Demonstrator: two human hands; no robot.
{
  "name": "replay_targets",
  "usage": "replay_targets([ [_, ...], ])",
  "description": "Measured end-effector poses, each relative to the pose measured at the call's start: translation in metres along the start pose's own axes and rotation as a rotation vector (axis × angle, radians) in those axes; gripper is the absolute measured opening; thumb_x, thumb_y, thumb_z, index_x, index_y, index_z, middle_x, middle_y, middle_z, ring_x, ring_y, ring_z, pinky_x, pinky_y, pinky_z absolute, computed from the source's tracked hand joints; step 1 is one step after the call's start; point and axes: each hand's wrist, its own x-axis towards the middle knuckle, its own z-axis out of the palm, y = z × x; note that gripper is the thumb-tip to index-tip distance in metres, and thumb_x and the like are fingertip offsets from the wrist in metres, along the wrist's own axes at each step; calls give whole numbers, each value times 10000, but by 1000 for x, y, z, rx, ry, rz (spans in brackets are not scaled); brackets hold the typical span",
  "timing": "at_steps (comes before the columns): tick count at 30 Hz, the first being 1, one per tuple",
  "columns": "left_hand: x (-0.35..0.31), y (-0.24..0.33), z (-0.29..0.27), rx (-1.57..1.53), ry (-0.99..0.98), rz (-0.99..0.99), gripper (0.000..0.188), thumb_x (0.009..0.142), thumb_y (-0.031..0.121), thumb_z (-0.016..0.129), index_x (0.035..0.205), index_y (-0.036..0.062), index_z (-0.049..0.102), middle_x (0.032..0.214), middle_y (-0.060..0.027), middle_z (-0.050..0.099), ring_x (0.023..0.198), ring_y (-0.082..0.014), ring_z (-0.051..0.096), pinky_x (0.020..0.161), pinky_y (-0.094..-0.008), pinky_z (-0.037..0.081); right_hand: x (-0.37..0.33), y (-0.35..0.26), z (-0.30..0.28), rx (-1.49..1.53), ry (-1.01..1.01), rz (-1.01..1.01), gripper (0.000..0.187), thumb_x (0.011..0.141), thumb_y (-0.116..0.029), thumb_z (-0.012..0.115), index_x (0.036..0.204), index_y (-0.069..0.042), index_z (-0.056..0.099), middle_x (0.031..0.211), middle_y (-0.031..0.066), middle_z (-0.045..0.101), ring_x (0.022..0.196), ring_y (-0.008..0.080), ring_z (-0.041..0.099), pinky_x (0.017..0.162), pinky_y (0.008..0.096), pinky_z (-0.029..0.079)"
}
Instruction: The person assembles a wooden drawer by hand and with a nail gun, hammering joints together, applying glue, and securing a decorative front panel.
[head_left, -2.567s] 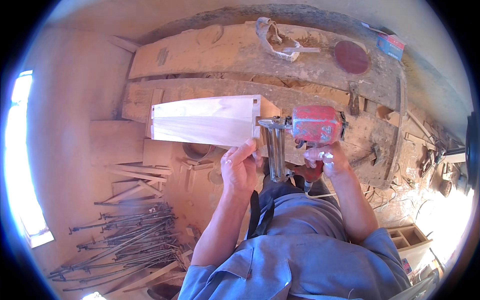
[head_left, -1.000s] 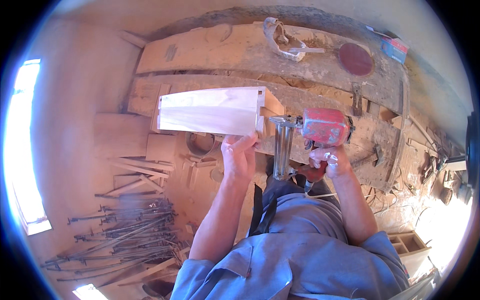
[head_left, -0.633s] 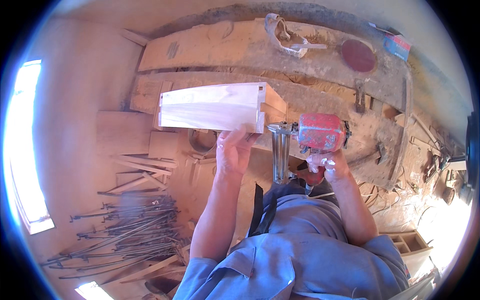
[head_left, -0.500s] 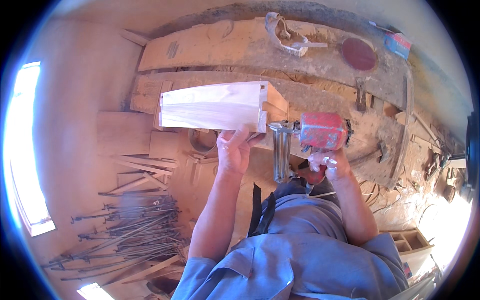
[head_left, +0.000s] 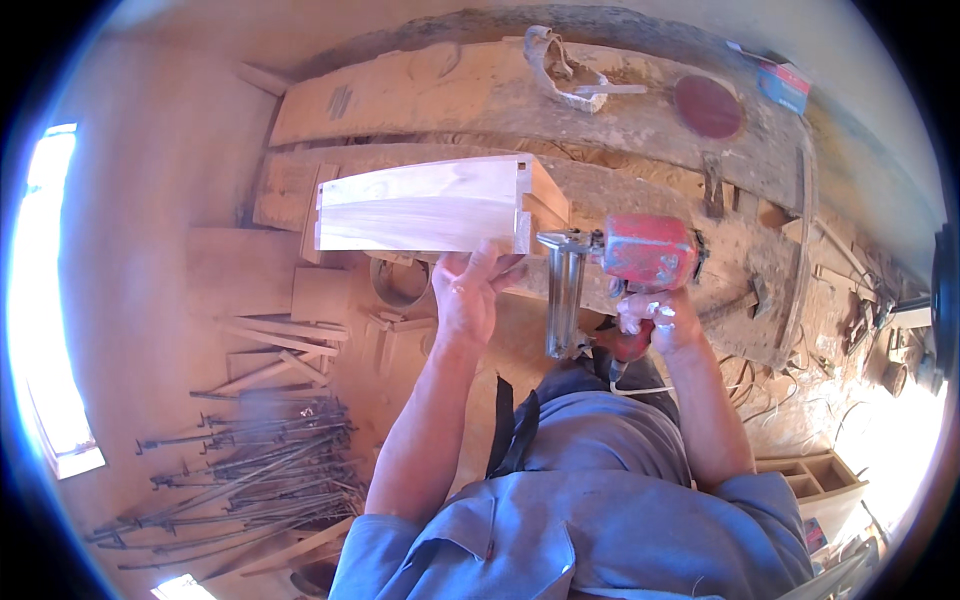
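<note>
Head: nailer (head_left: 650,248) in right grip (head_left: 668,318)

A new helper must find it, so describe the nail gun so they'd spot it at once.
Find the long wooden workbench across the upper view. At its near side, right of the pale wooden box, the right hand grips the nail gun. Unlike the flat maroon disc, it has a bulky red body and silvery arm.

There are one nailer (head_left: 648,248) and two wooden boxes (head_left: 420,210).
</note>
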Motion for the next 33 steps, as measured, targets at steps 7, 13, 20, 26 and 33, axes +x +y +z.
replay_targets([
  [7, 3, -2, -1, -1, 16, -6, 531, 966, 244, 703, 1382, 13, 467, 1237, -169, 651, 1052, -334, 707, 954, -487, 585, -9, 4, -3, 16, 26, -22, 278, 736, 43, 737, 1006, 28, 672, 677, 53, 596, 515, 155, 541, 494, 307, 432],
  [13, 1, -4, 1, -8, -4, 6, 544, 967, 256, 698, 1391, 29, 443, 1246, -162, 643, 1051, -331, 708, 953, -480, 584, -8, 7, 1, 32, 18, -15, 265, 744, 58, 735, 1000, 32, 672, 689, 56, 592, 515, 154, 541, 492, 301, 426],
  [20, 1, -6, -4, -23, -7, -4, 539, 968, 254, 694, 1389, 32, 442, 1228, -149, 659, 1032, -323, 719, 945, -478, 587, -7, 6, 5, 68, -11, -3, 250, 754, 62, 732, 992, 35, 662, 685, 61, 595, 514, 154, 543, 484, 300, 426],
  [26, 2, -10, -8, -54, 13, -13, 495, 975, 236, 681, 1365, 37, 451, 1230, -149, 660, 1034, -327, 721, 945, -482, 590, -3, 15, -9, -29, -21, 38, 413, 750, 2, 717, 1156, 50, 651, 724, 87, 616, 538, 172, 565, 511, 317, 458],
  [33, 1, -9, -5, -52, 28, -16, 511, 978, 226, 670, 1391, 56, 421, 1253, -129, 641, 1061, -338, 712, 968, -495, 579, -4, 7, -6, 18, 11, 45, 252, 756, 66, 724, 1001, 39, 673, 676, 63, 601, 520, 148, 545, 492, 301, 423],
])
